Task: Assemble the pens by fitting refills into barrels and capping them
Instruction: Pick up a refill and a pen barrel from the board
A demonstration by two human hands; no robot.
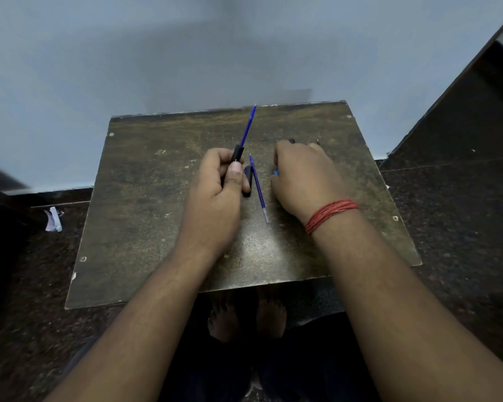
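Observation:
My left hand grips a black pen barrel with a blue refill sticking out of its far end, pointing away and a little right. A second blue refill lies loose on the worn brown board between my hands. A black cap lies beside it, partly hidden by my left thumb. My right hand rests knuckles-up on the board with fingers curled over small parts; a bit of blue shows at its near edge and dark tips beyond its fingers.
The board sits on a dark speckled floor against a pale blue wall. A scrap of white paper lies on the floor to the left. Bare feet show under the board's near edge.

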